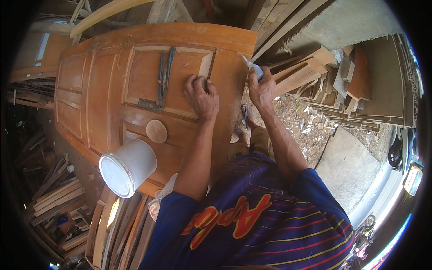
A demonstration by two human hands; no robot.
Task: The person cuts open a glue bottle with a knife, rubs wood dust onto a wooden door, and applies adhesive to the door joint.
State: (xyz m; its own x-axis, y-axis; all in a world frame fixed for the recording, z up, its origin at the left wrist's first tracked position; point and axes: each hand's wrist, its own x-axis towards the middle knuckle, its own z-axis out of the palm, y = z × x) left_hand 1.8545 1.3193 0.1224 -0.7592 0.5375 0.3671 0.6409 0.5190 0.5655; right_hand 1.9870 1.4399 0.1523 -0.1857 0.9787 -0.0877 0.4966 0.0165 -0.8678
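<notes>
A brown paneled wooden door (103, 108) lies flat in front of me. My right hand (262, 87) is closed around a small pale squeeze bottle (255, 71) over the door's right end. Its thin nozzle points up and left, close to the wood. On the upper panel rests my left hand (202, 98), fingers bent and slightly apart, the tips partly hidden. A light bare wood strip (205, 66) sits along the panel edge beside those fingers. Dark long-handled metal tools (165, 78) lie on the same panel, left of my left hand.
A white lidded bucket (132, 165) and a round wooden disc (156, 131) are at the door's near side. Boards (119, 229) stand at lower left. Wood offcuts (310, 72) and stacked sheets (382, 81) fill the right, above littered ground (292, 119).
</notes>
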